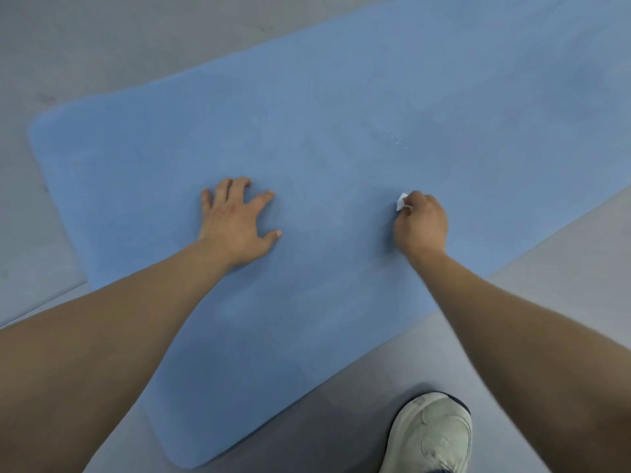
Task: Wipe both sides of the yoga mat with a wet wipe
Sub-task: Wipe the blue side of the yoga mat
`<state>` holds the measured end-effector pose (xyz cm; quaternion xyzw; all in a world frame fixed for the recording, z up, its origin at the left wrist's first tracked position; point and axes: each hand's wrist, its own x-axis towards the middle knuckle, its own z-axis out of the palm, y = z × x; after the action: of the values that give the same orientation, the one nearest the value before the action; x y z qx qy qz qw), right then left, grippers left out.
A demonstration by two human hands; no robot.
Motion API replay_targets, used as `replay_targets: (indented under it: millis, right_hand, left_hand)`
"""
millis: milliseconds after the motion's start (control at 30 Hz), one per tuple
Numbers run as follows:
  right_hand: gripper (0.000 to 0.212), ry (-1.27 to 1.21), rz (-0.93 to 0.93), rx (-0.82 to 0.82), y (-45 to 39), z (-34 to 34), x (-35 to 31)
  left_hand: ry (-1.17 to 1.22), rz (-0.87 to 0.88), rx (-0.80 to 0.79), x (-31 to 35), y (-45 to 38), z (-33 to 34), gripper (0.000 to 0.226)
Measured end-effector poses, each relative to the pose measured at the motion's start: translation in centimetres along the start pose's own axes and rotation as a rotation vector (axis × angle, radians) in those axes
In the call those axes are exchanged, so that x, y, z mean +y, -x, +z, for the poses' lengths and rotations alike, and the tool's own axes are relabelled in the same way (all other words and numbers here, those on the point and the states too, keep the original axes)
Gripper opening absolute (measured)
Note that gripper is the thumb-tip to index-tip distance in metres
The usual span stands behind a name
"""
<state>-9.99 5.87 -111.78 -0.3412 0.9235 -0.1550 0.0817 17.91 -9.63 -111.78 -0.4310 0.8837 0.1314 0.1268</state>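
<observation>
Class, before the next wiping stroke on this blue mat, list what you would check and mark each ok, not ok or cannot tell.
1. Wipe gripped by right hand: ok.
2. Left hand spread on the mat, steadying it: ok.
3. Mat lying flat on the floor: ok.
4. Wipe still wet: cannot tell.
5. Shoe off the mat: ok.
6. Underside wiped: cannot tell.

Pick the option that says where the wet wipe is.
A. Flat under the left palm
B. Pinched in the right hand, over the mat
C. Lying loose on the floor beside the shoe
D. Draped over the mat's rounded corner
B: the white wet wipe sticks out from the curled fingers of the right hand, while the left hand rests spread on the blue yoga mat.
</observation>
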Motion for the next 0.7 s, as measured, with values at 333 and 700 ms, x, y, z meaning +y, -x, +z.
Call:
replay_targets:
  millis: [333,700]
  right_hand:
    - [0.015,-0.152,-0.801,-0.25,6.5,5.4,-9.8]
    - [0.021,-0.169,-0.211,-0.01,-1.6,5.0,-9.3]
  left_hand:
    - [-0.02,-0.026,-0.027,-1.9,-0.3,0.1,0.071]
    - [-0.017,-0.2,-0.199,-3.2,-2.8,-1.6,0.124]
